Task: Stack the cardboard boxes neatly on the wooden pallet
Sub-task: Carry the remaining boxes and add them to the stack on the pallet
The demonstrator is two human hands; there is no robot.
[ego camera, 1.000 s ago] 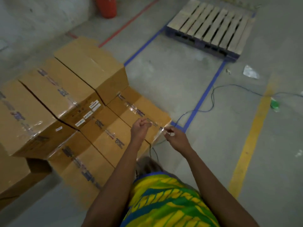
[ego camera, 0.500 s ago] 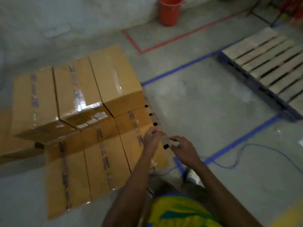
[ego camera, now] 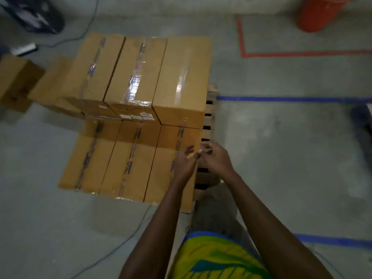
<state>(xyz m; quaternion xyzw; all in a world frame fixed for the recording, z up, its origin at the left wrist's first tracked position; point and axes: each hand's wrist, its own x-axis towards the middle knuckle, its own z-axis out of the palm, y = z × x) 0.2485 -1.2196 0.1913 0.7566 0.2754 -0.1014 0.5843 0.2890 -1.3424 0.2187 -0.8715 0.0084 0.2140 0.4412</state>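
Note:
Three taped cardboard boxes point(ego camera: 138, 77) lie side by side on top of a lower row of three boxes point(ego camera: 128, 158), all stacked on a wooden pallet point(ego camera: 209, 121) whose slat ends show at the right. My left hand point(ego camera: 184, 162) hovers over the right edge of the lower right box with fingers loosely spread. My right hand point(ego camera: 217, 158) is close against it, fingers curled, pinching a small pale strip of clear tape point(ego camera: 201, 151) at the box edge. The strip is blurred and mostly hidden.
More boxes point(ego camera: 18, 77) sit on the floor at the left. A red bucket point(ego camera: 322, 13) stands at the back right. A dark pallet corner point(ego camera: 362, 121) shows at the right edge. A cable point(ego camera: 120, 240) runs over the floor, with blue tape lines point(ego camera: 291, 99) marked on it.
The view has swung left, so the empty pallet has slid out to the right edge. Both hands stay together at the lower right box's edge; my left fingers have loosened.

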